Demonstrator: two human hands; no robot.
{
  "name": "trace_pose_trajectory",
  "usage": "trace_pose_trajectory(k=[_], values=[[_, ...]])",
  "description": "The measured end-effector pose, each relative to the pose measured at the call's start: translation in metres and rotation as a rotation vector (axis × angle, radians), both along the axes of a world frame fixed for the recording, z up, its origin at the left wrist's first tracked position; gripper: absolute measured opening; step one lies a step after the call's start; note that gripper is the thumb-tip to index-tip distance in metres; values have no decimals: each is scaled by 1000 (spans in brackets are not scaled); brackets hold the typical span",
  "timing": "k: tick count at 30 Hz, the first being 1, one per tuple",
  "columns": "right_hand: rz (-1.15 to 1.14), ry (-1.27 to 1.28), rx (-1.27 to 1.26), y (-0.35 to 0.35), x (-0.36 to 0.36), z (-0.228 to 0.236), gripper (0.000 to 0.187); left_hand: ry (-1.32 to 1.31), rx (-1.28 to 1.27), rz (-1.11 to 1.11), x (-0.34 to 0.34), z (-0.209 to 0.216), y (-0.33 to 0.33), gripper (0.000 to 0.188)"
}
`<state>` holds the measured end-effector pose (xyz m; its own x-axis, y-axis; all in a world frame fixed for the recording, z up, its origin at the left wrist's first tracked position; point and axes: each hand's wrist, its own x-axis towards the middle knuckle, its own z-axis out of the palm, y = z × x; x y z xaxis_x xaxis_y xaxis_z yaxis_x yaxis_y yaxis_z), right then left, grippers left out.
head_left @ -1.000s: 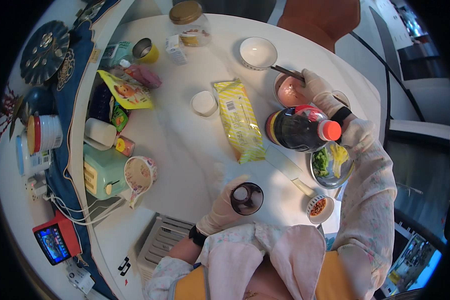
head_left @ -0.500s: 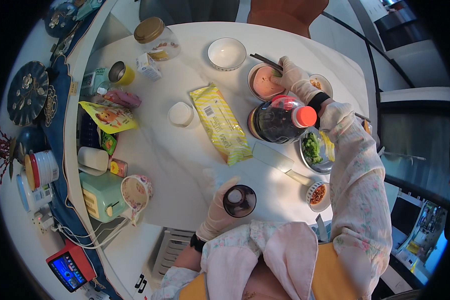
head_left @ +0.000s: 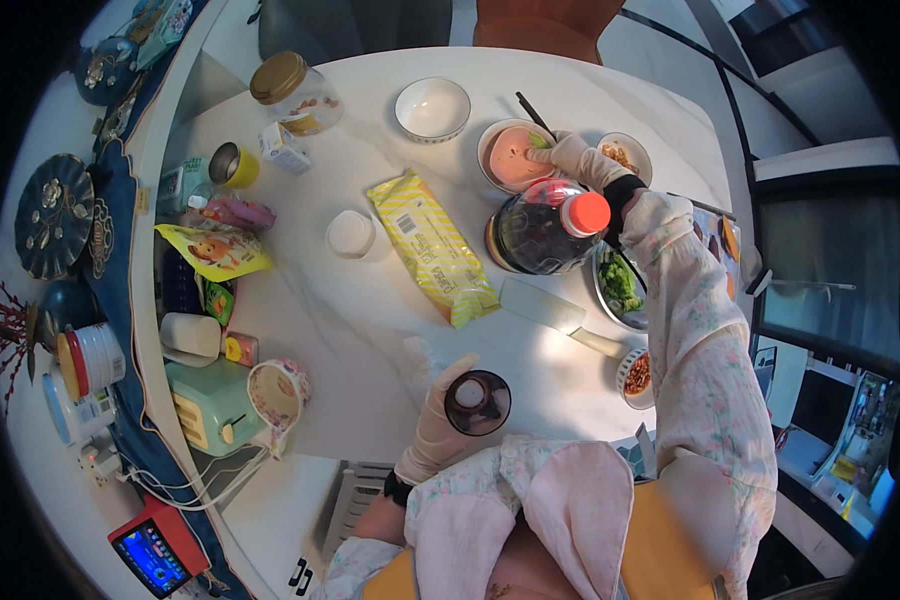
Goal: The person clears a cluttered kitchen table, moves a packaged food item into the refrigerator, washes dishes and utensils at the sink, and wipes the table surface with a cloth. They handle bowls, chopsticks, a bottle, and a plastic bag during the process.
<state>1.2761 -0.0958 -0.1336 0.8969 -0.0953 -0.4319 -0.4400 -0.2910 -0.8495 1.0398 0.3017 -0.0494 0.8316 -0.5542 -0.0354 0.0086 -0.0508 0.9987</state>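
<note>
My left hand (head_left: 436,425), in a pale thin glove, is wrapped round a dark see-through cup (head_left: 478,403) at the table's near edge. A small pale round patch shows inside the cup. My right hand (head_left: 578,162), gloved too, reaches far out over a bowl (head_left: 483,158) with round pink slices (head_left: 518,157) that look like ham. Black chopsticks (head_left: 533,112) run through its closed fingers, their upper ends beyond the bowl. A big dark bottle with a red cap (head_left: 545,232) stands just below that hand and partly hides the bowl's near side.
Centre: a yellow striped packet (head_left: 433,247), a white jar (head_left: 353,235) and a cleaver (head_left: 545,307). Right: greens in a metal dish (head_left: 620,285), a bowl of chilli flakes (head_left: 638,378) and another bowl (head_left: 628,155). Behind stands a white bowl (head_left: 432,109); at left, a green toaster (head_left: 210,408).
The chopsticks have turned steeper in my right hand, which stays by the pink slices. My left hand keeps the cup in place. The whole view has shifted slightly.
</note>
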Motion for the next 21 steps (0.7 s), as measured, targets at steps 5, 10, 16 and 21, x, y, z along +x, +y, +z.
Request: trace_pose_trajectory(k=[5,10,16,21], values=[[-149,-85,-141,-8,-8,38,35,47,31,-11,-2,0,0,80],[-261,-189,-133,-25,-33,118,25,-112,57,-29,-7,5,-11,81],[-291,-115,-183,-57,-152,211,25,-57,-6,-173,-27,38,-48,88],[-490,-107,-87,-93,-316,218,27,-156,28,-274,-66,70,-114,80]])
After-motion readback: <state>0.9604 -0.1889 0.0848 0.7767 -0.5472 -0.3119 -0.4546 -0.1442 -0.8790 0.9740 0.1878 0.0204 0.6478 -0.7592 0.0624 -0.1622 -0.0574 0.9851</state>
